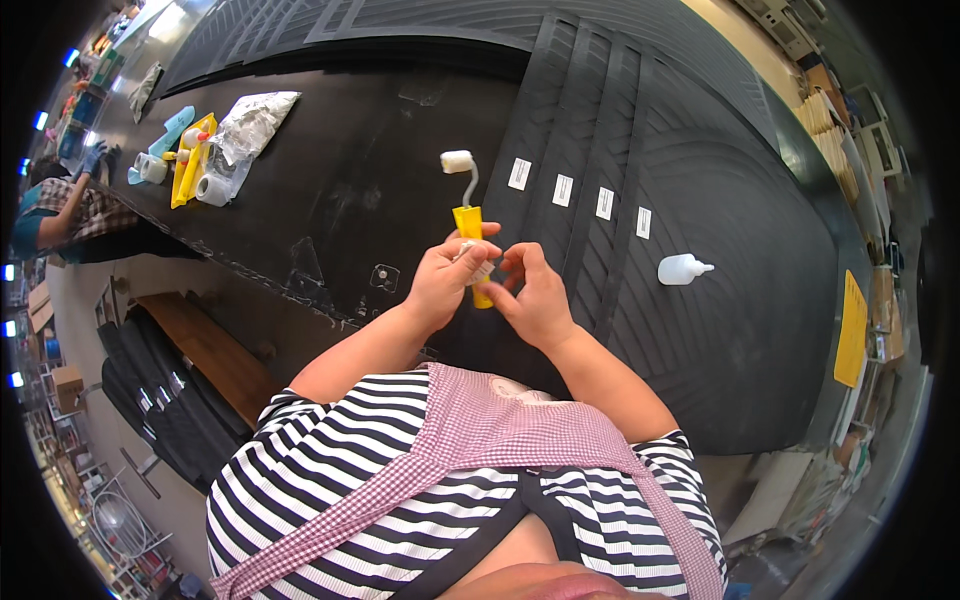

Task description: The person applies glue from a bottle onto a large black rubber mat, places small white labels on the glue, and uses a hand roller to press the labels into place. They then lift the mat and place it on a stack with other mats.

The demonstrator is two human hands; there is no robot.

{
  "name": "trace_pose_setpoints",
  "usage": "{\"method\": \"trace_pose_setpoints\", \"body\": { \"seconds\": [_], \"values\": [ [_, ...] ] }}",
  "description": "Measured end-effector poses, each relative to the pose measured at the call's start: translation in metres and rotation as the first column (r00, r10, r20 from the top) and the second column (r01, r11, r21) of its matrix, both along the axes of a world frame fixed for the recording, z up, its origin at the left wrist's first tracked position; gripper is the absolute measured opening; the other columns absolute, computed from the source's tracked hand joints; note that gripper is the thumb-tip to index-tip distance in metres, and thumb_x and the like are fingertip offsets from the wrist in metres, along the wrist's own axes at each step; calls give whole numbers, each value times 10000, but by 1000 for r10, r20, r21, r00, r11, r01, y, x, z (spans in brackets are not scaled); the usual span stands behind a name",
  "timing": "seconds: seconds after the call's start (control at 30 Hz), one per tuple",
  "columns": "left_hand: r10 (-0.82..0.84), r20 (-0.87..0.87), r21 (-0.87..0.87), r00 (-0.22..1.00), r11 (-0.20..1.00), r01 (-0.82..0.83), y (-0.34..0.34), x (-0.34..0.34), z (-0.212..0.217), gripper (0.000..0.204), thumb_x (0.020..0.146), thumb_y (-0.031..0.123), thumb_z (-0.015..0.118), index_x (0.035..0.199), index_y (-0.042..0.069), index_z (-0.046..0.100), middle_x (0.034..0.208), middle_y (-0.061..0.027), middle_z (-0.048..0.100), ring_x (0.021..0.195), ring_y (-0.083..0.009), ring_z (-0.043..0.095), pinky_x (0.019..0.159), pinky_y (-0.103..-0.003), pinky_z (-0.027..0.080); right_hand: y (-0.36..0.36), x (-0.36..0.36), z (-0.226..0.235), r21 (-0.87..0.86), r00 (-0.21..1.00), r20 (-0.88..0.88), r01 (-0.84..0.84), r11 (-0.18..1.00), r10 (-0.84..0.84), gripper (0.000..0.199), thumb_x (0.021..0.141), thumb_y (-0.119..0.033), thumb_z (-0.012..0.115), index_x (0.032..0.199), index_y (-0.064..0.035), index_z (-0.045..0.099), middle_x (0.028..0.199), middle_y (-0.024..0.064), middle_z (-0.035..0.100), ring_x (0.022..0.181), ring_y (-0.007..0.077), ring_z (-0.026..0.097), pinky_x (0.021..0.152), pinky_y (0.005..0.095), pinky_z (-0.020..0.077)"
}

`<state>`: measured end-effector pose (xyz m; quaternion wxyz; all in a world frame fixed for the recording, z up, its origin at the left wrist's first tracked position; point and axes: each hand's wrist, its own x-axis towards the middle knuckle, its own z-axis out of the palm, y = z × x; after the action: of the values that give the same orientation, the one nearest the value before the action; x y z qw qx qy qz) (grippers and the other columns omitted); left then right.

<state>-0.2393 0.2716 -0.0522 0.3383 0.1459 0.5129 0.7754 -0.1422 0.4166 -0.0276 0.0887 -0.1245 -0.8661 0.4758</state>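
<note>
My left hand is closed around the yellow handle of a small paint roller, held upright above the table. Its short white roller head points up on a bent metal rod. Something white and crinkled, perhaps a wrapping, shows on the handle between my hands. My right hand is at the handle's right side with bent fingers, the thumb by its lower end; what its fingertips grip is hidden. Right of my hands, a white squeeze bottle lies on its side on black sheets.
White labels mark several overlapping black sheets. On the dark tabletop, at far left, are a silvery bag, a yellow packet and tape rolls. Another person stands beyond the left edge. Black pieces hang below left.
</note>
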Motion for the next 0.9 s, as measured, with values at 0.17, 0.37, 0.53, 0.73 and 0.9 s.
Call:
{"method": "trace_pose_setpoints", "body": {
  "seconds": [0.17,0.37,0.53,0.73,0.9],
  "values": [
    [-167,388,130,906,983,126,18,10,23,292,1013,286,600,1048,9,685,1043,-54,670,946,-168,655,895,-318,532,-8,12,-12,-244,999,-4,50,968,-52,812,798,-97,813,1436,-90,310,1101,149,657,975,330,702,866,369,552],
    [-351,238,-45,906,927,371,7,-27,-4,276,1010,230,607,1010,-25,711,1275,-123,617,1062,-165,641,942,-284,501,-23,26,-3,-394,956,107,294,871,-275,611,867,-27,674,1444,-56,475,1103,176,666,1030,302,678,872,371,543],
    [-438,170,-147,883,874,462,-25,-45,-21,206,979,130,636,1034,-42,735,1490,-152,470,1188,-196,607,1000,-276,493,-38,10,-18,-12,898,-132,423,906,-421,468,869,-33,672,1332,-36,604,1058,142,667,876,212,653,784,300,527],
    [-488,223,-14,844,864,503,-28,-52,-34,191,983,117,637,1033,-43,727,1506,-155,426,1239,-230,582,1031,-312,497,-33,-23,-12,173,892,-41,450,876,-450,452,859,-99,655,1310,-72,625,964,161,652,878,343,659,770,395,538],
    [-522,197,33,830,850,526,-30,-54,-38,204,978,140,651,1044,-38,724,1524,-163,399,1273,-242,555,1035,-323,493,-24,-43,-3,280,889,65,420,863,-454,452,862,-151,637,1312,-108,631,988,162,653,916,366,656,800,431,537]
  ]
}}
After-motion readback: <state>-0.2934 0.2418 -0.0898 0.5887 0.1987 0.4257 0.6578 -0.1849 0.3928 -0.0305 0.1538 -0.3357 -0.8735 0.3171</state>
